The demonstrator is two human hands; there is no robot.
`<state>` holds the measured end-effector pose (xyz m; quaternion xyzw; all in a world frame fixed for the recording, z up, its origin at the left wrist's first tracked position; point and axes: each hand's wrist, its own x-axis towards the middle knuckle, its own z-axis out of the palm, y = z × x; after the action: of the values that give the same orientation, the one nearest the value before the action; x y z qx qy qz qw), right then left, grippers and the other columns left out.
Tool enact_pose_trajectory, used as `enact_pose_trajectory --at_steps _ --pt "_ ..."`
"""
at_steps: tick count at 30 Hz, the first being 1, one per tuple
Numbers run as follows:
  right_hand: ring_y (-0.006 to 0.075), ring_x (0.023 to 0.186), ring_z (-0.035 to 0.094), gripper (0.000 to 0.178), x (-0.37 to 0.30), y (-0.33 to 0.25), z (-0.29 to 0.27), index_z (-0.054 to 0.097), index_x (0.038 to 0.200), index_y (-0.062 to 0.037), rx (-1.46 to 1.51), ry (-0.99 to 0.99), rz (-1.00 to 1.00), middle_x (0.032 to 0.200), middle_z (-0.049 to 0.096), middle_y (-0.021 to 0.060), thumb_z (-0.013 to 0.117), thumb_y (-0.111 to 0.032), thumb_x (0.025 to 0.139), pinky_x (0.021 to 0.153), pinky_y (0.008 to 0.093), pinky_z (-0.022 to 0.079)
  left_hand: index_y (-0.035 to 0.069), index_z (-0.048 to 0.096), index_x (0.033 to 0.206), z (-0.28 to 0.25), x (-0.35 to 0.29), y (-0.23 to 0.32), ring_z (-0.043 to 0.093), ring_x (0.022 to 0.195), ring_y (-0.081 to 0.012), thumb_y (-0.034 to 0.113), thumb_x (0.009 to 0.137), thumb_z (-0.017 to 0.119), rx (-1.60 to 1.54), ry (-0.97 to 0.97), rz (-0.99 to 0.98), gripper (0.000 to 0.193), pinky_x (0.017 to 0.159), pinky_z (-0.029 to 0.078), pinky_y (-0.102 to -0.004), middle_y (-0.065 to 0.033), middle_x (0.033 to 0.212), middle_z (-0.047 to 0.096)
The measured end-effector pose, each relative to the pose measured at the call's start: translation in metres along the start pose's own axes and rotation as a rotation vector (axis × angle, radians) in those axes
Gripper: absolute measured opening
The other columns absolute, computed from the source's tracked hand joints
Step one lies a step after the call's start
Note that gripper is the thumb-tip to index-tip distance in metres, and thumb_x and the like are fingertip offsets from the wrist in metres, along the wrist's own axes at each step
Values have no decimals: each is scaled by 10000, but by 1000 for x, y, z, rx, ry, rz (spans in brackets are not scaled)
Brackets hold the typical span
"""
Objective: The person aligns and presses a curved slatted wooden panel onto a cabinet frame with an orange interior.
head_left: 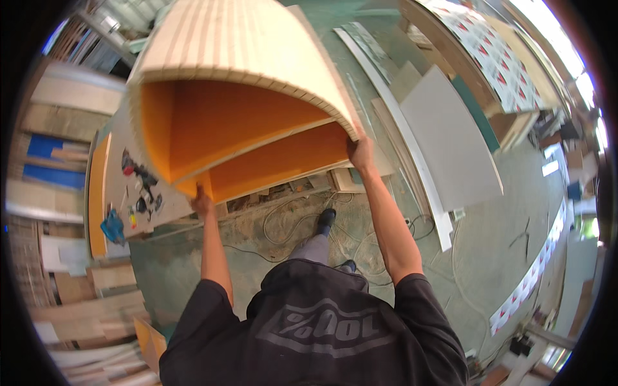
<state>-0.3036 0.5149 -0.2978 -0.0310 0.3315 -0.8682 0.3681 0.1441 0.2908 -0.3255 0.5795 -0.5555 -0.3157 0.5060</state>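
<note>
A large curved wooden cabinet (232,42) with a ribbed, pale outer skin and orange inner faces is tilted in front of me, its opening toward me. A thin shelf board (257,148) crosses its inside. On the right, my right hand (362,153) is closed round the cabinet's lower right edge. My left hand (203,202) grips the lower left edge, thumb up against the orange inner face. The fingers of both hands are partly hidden behind the panel.
A workbench (119,170) at left bears a cordless drill (138,172), a blue power tool (112,226) and small items. Cables (283,225) trail over the dusty floor by my feet. To the right lean a long white strip (412,154) and a grey panel (450,135); stacked boards (90,315) line the left.
</note>
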Motion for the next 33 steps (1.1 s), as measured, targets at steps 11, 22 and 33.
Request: enact_pose_trajectory --at_steps 11,22,33 --pt "280 1207 589 645 -36 -46 -38 501 1373 -14 -1483 -294 -457 1270 625 196 754 -154 796 1006 377 454 -7 570 1298 -80 57 98 572 1133 -184 198 952 517 -151 -433 -12 406 998 412 -317 -113 1224 625" --pt "196 684 685 323 -192 28 -280 669 1125 6 -1385 -104 471 925 717 96 594 -239 930 537 322 530 104 480 1391 21 2 401 550 1221 -355 202 885 669 75 -205 889 549 1001 447 -430 -177 1339 572" --pt "206 887 685 304 -449 28 -417 649 1216 -109 -1419 206 1343 1113 687 57 513 -218 967 716 359 552 214 506 1382 23 3 391 602 1110 -395 39 837 633 125 -121 819 586 927 494 -457 -133 1278 618"
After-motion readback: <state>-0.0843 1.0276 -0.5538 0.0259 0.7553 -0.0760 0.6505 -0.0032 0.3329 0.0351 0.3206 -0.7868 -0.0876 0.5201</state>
